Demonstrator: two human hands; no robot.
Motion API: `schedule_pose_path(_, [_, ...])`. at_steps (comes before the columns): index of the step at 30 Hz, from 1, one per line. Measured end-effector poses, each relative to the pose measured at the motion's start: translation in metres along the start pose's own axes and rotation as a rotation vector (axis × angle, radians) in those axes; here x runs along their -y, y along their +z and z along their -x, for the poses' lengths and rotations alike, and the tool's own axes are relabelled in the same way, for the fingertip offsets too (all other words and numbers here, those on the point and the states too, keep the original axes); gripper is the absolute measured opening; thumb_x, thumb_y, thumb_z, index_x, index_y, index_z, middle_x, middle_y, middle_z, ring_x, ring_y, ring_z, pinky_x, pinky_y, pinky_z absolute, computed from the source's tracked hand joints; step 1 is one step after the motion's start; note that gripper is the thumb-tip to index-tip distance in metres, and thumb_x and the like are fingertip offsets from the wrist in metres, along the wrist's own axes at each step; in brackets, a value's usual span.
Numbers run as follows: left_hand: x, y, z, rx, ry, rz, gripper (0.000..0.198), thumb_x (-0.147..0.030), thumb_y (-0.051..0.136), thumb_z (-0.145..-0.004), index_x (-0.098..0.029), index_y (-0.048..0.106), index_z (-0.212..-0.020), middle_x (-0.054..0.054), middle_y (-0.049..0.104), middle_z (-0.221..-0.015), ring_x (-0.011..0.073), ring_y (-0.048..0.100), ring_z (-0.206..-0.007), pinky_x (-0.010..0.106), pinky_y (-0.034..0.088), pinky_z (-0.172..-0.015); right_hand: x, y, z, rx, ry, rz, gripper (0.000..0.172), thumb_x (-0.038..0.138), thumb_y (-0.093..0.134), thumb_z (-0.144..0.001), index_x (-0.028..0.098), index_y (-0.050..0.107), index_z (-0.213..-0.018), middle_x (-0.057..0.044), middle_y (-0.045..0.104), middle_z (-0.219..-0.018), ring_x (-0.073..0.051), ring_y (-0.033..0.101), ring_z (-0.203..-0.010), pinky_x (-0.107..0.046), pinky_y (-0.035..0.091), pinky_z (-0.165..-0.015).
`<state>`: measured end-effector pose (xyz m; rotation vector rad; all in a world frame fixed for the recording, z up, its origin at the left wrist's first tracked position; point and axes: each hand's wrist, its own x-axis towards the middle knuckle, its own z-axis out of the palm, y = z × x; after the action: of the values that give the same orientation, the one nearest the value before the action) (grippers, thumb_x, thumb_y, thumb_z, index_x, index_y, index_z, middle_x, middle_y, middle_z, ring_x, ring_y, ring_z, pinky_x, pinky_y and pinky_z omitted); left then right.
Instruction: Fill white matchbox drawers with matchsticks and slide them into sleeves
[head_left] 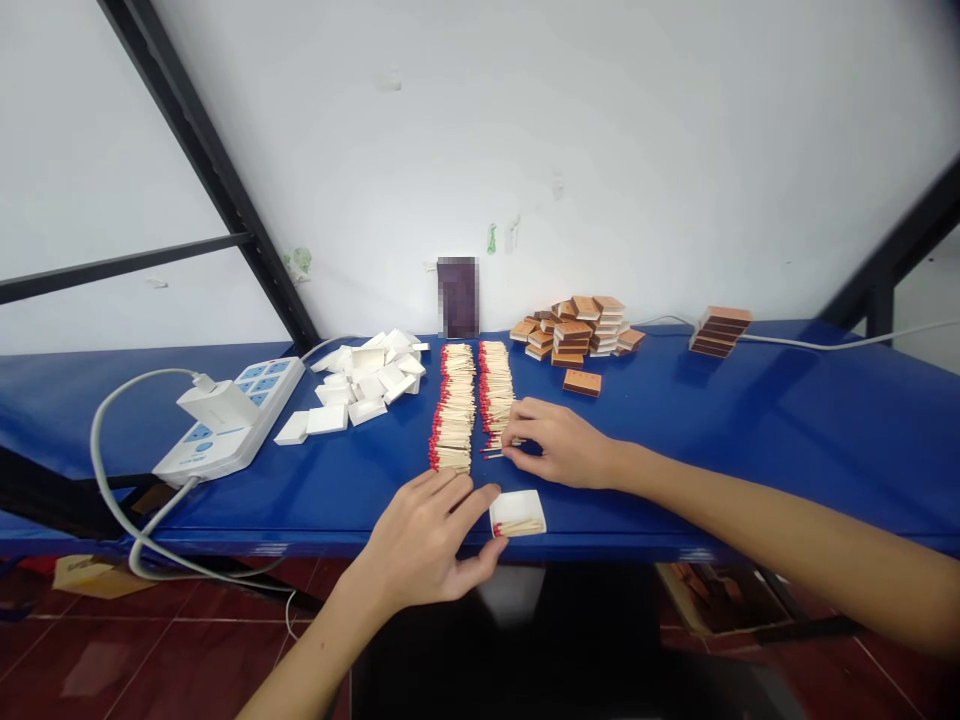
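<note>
A small white matchbox tray [516, 502] lies near the table's front edge, with several red-tipped matches [521, 527] along its near side. My left hand [435, 535] steadies its left end between thumb and index finger. Beyond the tray, my right hand [559, 443] has thumb and fingers pinched at the near end of the right-hand row of matches [495, 385]. One match [492, 457] sticks out to the left of those fingertips, whose exact grip is partly hidden. A second row of matches [454, 405] runs parallel on the left, red heads facing left.
White empty trays [367, 375] are heaped left of the matches. Orange-brown matchboxes [574, 330] form a pile behind, with a single box [582, 382] in front and a stack [720, 331] farther right. A power strip [232, 425] with a plugged-in charger and white cable occupies the left side.
</note>
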<state>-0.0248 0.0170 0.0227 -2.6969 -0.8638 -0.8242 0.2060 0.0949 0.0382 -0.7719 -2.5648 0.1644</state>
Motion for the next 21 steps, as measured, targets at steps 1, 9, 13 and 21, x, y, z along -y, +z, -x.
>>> schedule_pose_path(1, [-0.0001, -0.0002, 0.0, 0.0, -0.002, 0.0, 0.028, -0.03, 0.057, -0.09, -0.015, 0.061, -0.113, 0.006, 0.063, -0.083, 0.0221, 0.062, -0.075, 0.037, 0.052, -0.068, 0.0004, -0.0002, -0.0004, 0.004, 0.002, 0.009, 0.011, 0.018, 0.056, -0.09, 0.017, 0.066, -0.087, -0.006, 0.061, -0.087, -0.018, 0.055, -0.082, -0.031, 0.045, -0.073])
schedule_pose_path(9, [-0.0003, 0.0004, 0.0008, 0.002, 0.007, 0.001, 0.028, -0.031, 0.057, -0.09, -0.015, 0.06, -0.113, 0.006, 0.063, -0.084, 0.0226, 0.062, -0.076, 0.038, 0.052, -0.068, -0.0012, 0.0005, 0.0011, 0.002, 0.014, -0.038, 0.008, 0.018, 0.06, -0.089, 0.017, 0.067, -0.089, -0.006, 0.062, -0.09, -0.018, 0.056, -0.086, -0.03, 0.045, -0.075])
schedule_pose_path(13, [-0.0001, 0.0001, -0.0001, 0.01, 0.001, -0.004, 0.028, -0.032, 0.057, -0.091, -0.015, 0.06, -0.113, 0.006, 0.063, -0.083, 0.0227, 0.062, -0.075, 0.037, 0.051, -0.068, -0.002, -0.0002, 0.0034, 0.016, 0.014, -0.035, 0.008, 0.02, 0.06, -0.09, 0.017, 0.067, -0.086, -0.005, 0.06, -0.087, -0.018, 0.056, -0.084, -0.03, 0.044, -0.073])
schedule_pose_path(21, [0.0001, 0.0001, 0.0, 0.017, -0.008, -0.029, 0.028, -0.032, 0.055, -0.09, -0.014, 0.06, -0.112, 0.006, 0.063, -0.083, 0.0226, 0.061, -0.074, 0.037, 0.05, -0.067, -0.0049, -0.0039, 0.0069, 0.038, 0.016, -0.036, 0.014, 0.028, 0.06, -0.093, 0.017, 0.064, -0.085, -0.005, 0.061, -0.087, -0.017, 0.054, -0.082, -0.03, 0.042, -0.073])
